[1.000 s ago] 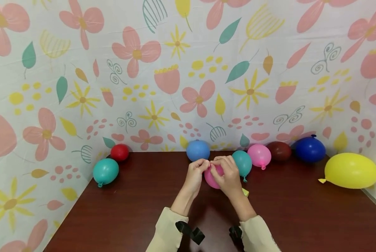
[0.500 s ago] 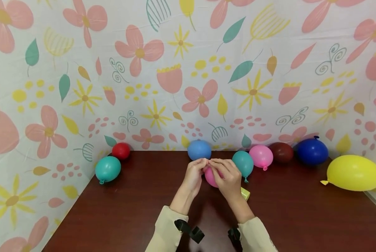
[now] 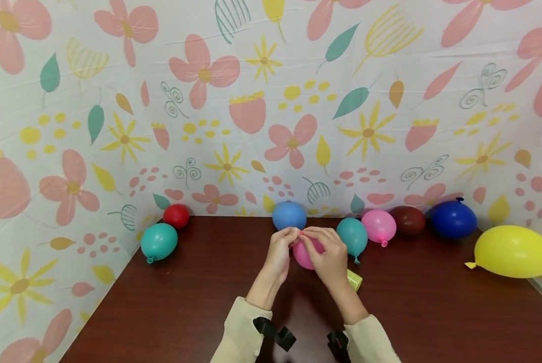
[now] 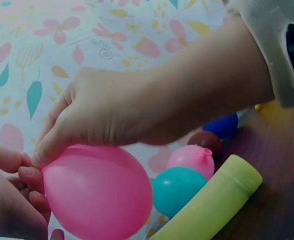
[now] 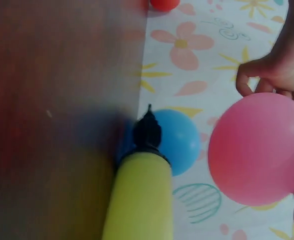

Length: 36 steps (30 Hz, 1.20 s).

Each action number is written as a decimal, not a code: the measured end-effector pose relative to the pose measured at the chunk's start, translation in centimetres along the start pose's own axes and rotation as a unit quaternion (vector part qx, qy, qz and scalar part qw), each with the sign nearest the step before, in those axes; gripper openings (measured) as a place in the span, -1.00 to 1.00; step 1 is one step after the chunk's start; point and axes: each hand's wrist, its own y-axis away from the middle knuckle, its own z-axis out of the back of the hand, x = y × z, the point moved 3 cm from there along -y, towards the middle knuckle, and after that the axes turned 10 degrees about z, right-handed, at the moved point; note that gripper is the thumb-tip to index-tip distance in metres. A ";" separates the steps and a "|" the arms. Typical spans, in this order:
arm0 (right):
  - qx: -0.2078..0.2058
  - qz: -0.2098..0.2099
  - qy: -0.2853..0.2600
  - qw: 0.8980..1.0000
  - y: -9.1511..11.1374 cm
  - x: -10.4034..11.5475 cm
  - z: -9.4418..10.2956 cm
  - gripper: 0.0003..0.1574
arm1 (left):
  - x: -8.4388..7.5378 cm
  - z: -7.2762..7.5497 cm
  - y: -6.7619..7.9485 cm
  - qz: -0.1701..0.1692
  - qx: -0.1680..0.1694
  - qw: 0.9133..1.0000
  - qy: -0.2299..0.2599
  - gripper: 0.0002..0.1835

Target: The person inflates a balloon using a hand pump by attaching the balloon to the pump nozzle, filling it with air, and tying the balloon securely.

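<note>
A blown-up pink balloon point(image 3: 304, 254) hangs below both hands at the middle of the dark table. My left hand point(image 3: 277, 254) pinches its neck between thumb and fingers. Close against it, my right hand point(image 3: 329, 257) pinches the same neck from the other side. The left wrist view shows the round body of the pink balloon point(image 4: 99, 192) under the right hand point(image 4: 102, 110), fingertips meeting at its end. The neck itself is mostly covered by fingers. Behind the right wrist lies a yellow-green balloon pump point(image 3: 354, 280); its black nozzle point(image 5: 148, 132) shows in the right wrist view.
Along the back stand a light blue balloon point(image 3: 289, 216), a teal one point(image 3: 352, 237), a light pink one point(image 3: 379, 226), a brown one point(image 3: 408, 221) and a dark blue one point(image 3: 454, 220). A large yellow balloon point(image 3: 513, 251) sits right; red point(image 3: 176, 216) and turquoise point(image 3: 159, 242) balloons sit left.
The fingers shift slightly at the balloon's neck, and a bit of pink shows between the fingertips now. The head view has drifted a little, so the background balloons appear further right.
</note>
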 end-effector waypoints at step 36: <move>-0.025 0.040 -0.061 0.997 -0.4 0.0 -0.1 -0.65 | -0.1 0.4 0.0 0.008 0.024 1.000 0.008 -0.62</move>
